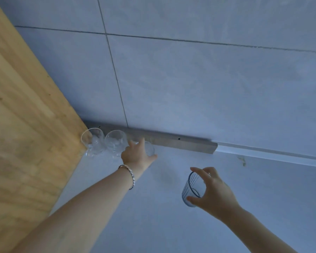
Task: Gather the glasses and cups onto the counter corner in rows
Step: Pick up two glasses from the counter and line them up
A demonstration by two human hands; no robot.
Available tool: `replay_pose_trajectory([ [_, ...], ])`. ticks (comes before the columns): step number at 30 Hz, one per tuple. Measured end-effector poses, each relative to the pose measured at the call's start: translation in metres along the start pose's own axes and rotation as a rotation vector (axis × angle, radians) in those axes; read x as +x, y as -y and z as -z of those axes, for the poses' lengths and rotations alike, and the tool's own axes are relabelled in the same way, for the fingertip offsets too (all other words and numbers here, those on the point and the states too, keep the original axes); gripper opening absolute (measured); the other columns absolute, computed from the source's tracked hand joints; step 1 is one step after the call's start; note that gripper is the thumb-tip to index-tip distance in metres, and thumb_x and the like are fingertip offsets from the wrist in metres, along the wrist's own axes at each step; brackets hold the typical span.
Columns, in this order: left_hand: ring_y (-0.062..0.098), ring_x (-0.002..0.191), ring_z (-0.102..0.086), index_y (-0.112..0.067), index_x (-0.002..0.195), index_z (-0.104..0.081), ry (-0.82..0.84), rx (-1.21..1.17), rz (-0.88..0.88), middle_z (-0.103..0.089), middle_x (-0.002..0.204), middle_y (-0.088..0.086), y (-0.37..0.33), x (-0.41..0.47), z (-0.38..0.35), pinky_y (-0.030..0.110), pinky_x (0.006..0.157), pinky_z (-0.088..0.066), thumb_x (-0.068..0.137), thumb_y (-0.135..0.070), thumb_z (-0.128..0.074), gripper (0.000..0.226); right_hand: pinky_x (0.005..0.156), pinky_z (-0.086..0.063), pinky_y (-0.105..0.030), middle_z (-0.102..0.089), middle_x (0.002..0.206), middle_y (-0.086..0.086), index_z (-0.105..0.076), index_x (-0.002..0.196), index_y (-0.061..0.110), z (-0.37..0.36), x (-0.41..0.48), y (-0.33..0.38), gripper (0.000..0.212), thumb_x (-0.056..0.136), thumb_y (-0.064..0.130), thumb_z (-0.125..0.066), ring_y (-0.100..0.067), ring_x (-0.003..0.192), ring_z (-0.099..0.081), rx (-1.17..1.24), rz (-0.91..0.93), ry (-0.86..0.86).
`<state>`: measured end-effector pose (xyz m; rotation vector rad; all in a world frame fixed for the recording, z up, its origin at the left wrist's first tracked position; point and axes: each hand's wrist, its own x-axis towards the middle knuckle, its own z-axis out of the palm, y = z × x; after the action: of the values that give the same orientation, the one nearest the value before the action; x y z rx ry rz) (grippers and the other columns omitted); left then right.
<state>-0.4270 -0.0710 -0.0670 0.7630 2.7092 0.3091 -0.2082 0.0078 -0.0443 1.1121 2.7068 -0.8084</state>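
Observation:
Two clear glasses stand side by side in the counter corner, one (92, 143) against the wooden panel and a second (115, 143) to its right. My left hand (137, 155) grips a third clear glass (150, 149) from above, set next to the second one along the wall. My right hand (211, 189) holds a ribbed, blue-tinted glass (192, 189) by its rim, tilted, above the pale counter (171, 225) to the right and nearer me.
A wooden panel (22, 125) closes off the left side. A grey strip (171, 141) runs along the foot of the tiled wall (190, 79) behind the glasses. A small stain (243, 160) marks the counter at the right.

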Motion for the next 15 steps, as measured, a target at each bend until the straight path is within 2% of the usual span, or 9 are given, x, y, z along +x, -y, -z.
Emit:
replay_pose_trajectory([
  [6, 0.039, 0.110, -0.055, -0.017, 0.131, -0.039, -0.023, -0.010, 0.003, -0.045, 0.128, 0.016, -0.004, 0.029, -0.012, 0.041, 0.084, -0.049, 0.074, -0.057, -0.064, 0.074, 0.087, -0.047, -0.026, -0.038, 0.133, 0.006, -0.035, 0.139, 0.040, -0.007, 0.018, 0.005, 0.080, 0.069, 0.045, -0.074, -0.016, 0.112, -0.055, -0.019, -0.027, 0.000],
  [10, 0.037, 0.119, -0.049, -0.020, 0.143, -0.026, -0.021, 0.045, -0.079, -0.034, 0.142, 0.014, 0.011, 0.028, -0.017, 0.042, 0.088, -0.048, 0.071, -0.063, -0.062, 0.091, 0.086, -0.047, -0.025, -0.038, 0.133, 0.006, -0.034, 0.139, 0.041, -0.012, 0.027, 0.008, 0.080, 0.070, 0.046, -0.073, -0.016, 0.111, -0.056, -0.032, -0.040, 0.012],
  [13, 0.032, 0.137, -0.031, -0.014, 0.148, -0.015, -0.003, 0.058, -0.289, -0.015, 0.157, 0.009, 0.029, 0.027, -0.020, 0.039, 0.104, -0.039, 0.075, -0.043, -0.067, 0.095, 0.090, -0.046, -0.027, -0.037, 0.135, 0.005, -0.033, 0.140, 0.039, -0.016, 0.039, 0.014, 0.081, 0.070, 0.044, -0.073, -0.018, 0.115, -0.054, -0.028, -0.045, 0.007],
  [15, 0.024, 0.145, -0.022, -0.009, 0.149, -0.016, 0.000, 0.041, -0.404, -0.012, 0.160, 0.006, 0.037, 0.029, -0.018, 0.034, 0.113, -0.030, 0.078, -0.031, -0.067, 0.090, 0.093, -0.045, -0.028, -0.036, 0.137, 0.003, -0.032, 0.141, 0.037, -0.018, 0.052, 0.023, 0.081, 0.072, 0.041, -0.073, -0.020, 0.119, -0.051, -0.023, -0.042, 0.004],
])
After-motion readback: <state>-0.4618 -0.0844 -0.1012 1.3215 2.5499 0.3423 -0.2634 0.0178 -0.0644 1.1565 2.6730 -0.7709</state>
